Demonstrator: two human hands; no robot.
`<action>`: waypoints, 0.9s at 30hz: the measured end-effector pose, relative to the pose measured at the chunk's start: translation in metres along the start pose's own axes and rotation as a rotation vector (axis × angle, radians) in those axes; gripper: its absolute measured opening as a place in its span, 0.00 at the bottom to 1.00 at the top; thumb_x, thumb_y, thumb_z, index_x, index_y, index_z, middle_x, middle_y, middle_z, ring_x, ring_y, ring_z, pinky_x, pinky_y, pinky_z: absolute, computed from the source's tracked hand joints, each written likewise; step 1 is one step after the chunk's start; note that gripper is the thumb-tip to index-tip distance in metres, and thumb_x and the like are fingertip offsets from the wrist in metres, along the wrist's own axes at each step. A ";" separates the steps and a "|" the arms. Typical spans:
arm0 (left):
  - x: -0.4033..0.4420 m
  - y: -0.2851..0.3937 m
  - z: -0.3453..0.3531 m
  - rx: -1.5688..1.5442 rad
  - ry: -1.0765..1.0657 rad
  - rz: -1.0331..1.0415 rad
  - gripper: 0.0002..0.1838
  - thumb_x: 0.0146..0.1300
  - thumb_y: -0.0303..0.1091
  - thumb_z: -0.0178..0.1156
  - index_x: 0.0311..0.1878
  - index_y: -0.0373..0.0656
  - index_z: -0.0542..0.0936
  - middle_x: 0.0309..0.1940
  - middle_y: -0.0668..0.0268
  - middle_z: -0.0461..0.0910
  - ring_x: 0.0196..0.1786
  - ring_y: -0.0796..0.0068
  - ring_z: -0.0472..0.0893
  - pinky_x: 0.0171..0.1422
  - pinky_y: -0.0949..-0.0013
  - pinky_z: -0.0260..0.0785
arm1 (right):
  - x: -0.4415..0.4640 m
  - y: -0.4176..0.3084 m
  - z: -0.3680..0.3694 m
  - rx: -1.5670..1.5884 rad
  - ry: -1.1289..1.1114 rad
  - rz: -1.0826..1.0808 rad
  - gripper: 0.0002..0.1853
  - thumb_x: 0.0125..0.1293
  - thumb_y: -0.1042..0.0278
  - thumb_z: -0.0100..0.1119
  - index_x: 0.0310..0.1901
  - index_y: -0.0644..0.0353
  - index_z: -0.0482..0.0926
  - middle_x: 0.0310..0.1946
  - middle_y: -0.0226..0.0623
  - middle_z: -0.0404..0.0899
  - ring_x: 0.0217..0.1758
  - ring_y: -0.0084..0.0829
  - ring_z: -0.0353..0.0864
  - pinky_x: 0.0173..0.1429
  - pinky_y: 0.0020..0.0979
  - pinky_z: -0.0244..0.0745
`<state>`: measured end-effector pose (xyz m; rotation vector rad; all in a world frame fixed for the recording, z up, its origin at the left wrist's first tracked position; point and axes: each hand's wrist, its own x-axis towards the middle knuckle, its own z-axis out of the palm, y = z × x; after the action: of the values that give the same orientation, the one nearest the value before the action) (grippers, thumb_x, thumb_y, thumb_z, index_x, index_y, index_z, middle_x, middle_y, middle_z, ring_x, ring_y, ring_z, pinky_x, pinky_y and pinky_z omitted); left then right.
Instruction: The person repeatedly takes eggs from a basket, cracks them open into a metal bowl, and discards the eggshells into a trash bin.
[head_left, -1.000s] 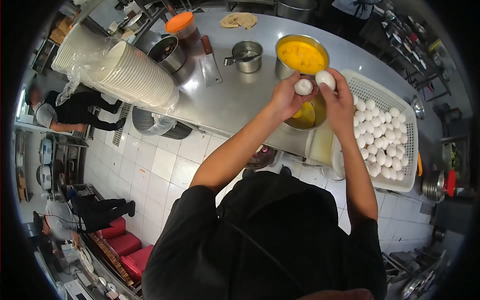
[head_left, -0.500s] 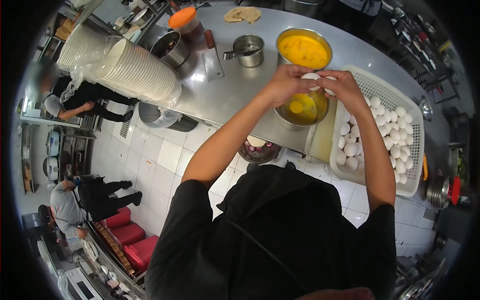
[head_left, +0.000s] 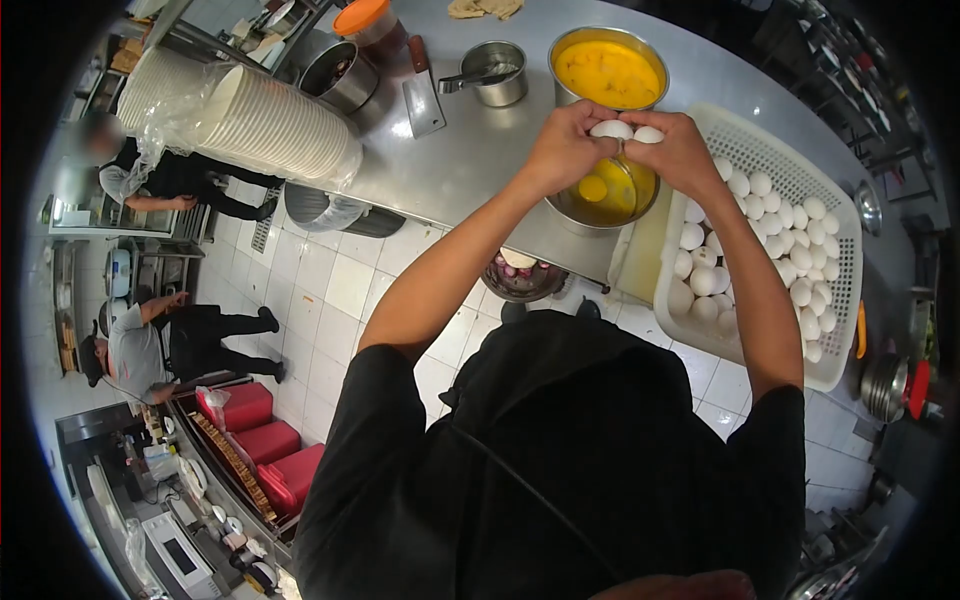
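Observation:
My left hand [head_left: 570,150] is closed round a white egg [head_left: 611,129], and my right hand [head_left: 682,155] grips another white egg-shaped piece [head_left: 648,134] right beside it. I cannot tell whether these are two eggs or two halves of one shell. Both hands are raised, fingertips close together, above a steel bowl [head_left: 570,216] holding yellow raw egg [head_left: 593,188]. Behind them stands a larger steel pot [head_left: 655,62] filled with yellow egg yolks [head_left: 605,75]. To the right, a white plastic crate [head_left: 846,270] carries many whole eggs [head_left: 790,240], partly hidden behind my right forearm.
On the steel counter [head_left: 450,185] lie a cleaver [head_left: 424,105], a small steel pot [head_left: 500,90] and a cloth [head_left: 485,8]. Stacked pale containers [head_left: 285,130] in plastic are at left. A basin of onions [head_left: 522,280] sits below the edge. Two people stand at left.
Both hands stay together over the bowl, slightly higher in view, with the two white pieces still side by side. The lower-left person has raised an arm. The camera view has shifted slightly.

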<state>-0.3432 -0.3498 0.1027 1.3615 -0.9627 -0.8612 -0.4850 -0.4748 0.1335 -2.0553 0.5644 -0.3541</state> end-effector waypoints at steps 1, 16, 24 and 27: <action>0.000 -0.001 0.000 -0.004 -0.003 0.000 0.19 0.58 0.18 0.62 0.55 0.31 0.76 0.47 0.57 0.84 0.49 0.73 0.83 0.55 0.72 0.76 | -0.001 -0.001 0.000 0.000 0.005 0.009 0.21 0.55 0.70 0.67 0.52 0.67 0.83 0.42 0.37 0.86 0.44 0.22 0.82 0.52 0.24 0.77; -0.007 0.031 -0.009 0.549 -0.057 0.088 0.18 0.60 0.20 0.59 0.54 0.33 0.79 0.50 0.61 0.83 0.48 0.71 0.83 0.56 0.70 0.76 | -0.004 0.003 0.000 -0.016 0.018 0.007 0.19 0.57 0.72 0.64 0.52 0.62 0.84 0.39 0.32 0.86 0.42 0.19 0.80 0.50 0.23 0.75; -0.018 0.001 -0.035 -0.634 -0.052 -0.172 0.20 0.62 0.19 0.56 0.58 0.34 0.76 0.52 0.59 0.80 0.53 0.65 0.82 0.61 0.64 0.77 | 0.006 -0.041 0.018 -0.054 -0.021 0.066 0.20 0.61 0.67 0.67 0.55 0.64 0.79 0.43 0.33 0.83 0.44 0.20 0.79 0.48 0.23 0.74; -0.067 0.005 -0.081 -0.853 0.063 -0.204 0.23 0.63 0.18 0.52 0.63 0.33 0.71 0.54 0.55 0.76 0.57 0.60 0.80 0.65 0.59 0.76 | -0.001 -0.079 0.036 0.055 -0.016 0.098 0.20 0.64 0.67 0.66 0.55 0.65 0.79 0.43 0.33 0.83 0.43 0.20 0.79 0.45 0.22 0.72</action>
<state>-0.2944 -0.2572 0.1057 0.7371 -0.3184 -1.1924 -0.4499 -0.4129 0.1826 -1.9682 0.6358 -0.2917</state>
